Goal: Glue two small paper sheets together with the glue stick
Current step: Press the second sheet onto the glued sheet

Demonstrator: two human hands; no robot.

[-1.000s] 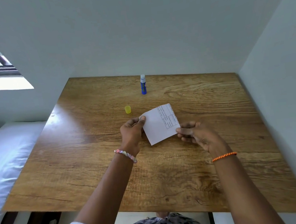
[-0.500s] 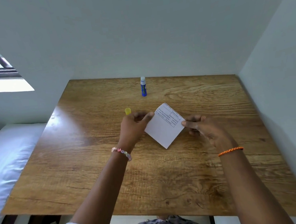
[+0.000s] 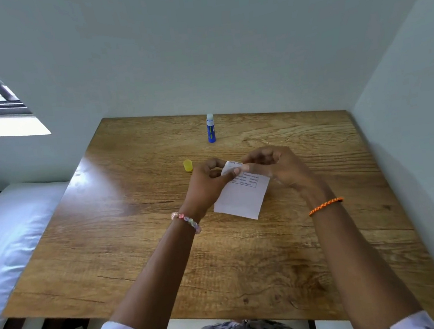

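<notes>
The paper (image 3: 242, 198) sits above the middle of the wooden table (image 3: 138, 239), held up by its top edge, its lower corner pointing toward the person. It looks like one white sheet with a small printed grid near the top — whether a second sheet lies behind it cannot be told. The left hand (image 3: 205, 187) pinches the paper's upper left part between thumb and fingers, and the right hand (image 3: 278, 168) pinches the top edge just beside it, so the fingertips of both hands nearly meet. A beaded bracelet (image 3: 187, 221) circles the left wrist and an orange braided band (image 3: 324, 205) the right.

Just left of the left hand a yellow cap (image 3: 188, 165) stands on the table. Farther back, near the wall, the blue glue stick (image 3: 210, 128) stands upright — uncapped, well apart from the hands. A white bed (image 3: 9, 234) lies beside the table on the left.
</notes>
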